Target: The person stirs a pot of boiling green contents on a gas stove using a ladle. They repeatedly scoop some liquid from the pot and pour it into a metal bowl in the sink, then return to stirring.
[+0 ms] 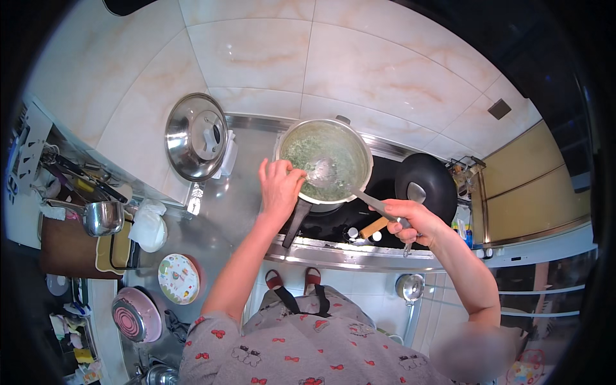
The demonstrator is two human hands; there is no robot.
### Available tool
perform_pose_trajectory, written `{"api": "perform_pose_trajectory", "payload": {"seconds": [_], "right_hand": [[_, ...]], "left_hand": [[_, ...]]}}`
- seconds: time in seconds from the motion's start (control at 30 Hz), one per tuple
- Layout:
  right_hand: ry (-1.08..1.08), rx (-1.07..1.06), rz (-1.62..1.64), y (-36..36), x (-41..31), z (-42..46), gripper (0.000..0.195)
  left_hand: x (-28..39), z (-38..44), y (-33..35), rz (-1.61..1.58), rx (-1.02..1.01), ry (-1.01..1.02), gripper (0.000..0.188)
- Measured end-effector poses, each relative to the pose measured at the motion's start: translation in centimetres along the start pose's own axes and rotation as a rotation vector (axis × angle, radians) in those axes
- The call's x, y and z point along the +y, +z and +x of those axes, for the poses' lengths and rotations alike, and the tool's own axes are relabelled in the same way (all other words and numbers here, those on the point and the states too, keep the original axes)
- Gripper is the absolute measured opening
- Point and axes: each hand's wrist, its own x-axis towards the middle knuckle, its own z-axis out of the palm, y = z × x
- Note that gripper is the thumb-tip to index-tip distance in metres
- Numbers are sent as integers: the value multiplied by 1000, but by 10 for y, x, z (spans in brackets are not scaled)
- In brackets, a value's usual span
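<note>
A deep metal pot (363, 144) with a long black handle (297, 224) stands on the black cooktop (385, 168), holding a pale liquid (308, 147) full of green flecks. My right hand (409, 221) grips the metal handle of a ladle (375, 203) that reaches over the pot's near right rim. The ladle's shiny bowl (323, 172) is inside the pot, near the liquid. My left hand (283, 185) is over the near left rim, thumb and fingertips brought together beside the ladle bowl. Whether those fingertips hold something small cannot be made out.
Right of the pot sits a black wok (426, 168) with a metal utensil head (416, 192) in it. A steel lid (196, 137) leans against the left wall. A patterned plate (178, 279), a pink pan (136, 315) and a small saucepan (103, 218) are on the left.
</note>
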Motion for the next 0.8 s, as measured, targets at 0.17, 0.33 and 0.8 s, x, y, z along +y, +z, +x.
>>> {"api": "perform_pose_trajectory", "payload": {"seconds": [0.17,0.33,0.8], "right_hand": [[-22,-45,0,-4,6,2,36],[-35,-59,6,-7,8,0,36],[-45,-54,5,-13,13,-6,36]], "left_hand": [[-8,15,13,177,-145,186,11],[-5,21,12,250,-219,246,9],[5,21,13,286,-255,333,13]]}}
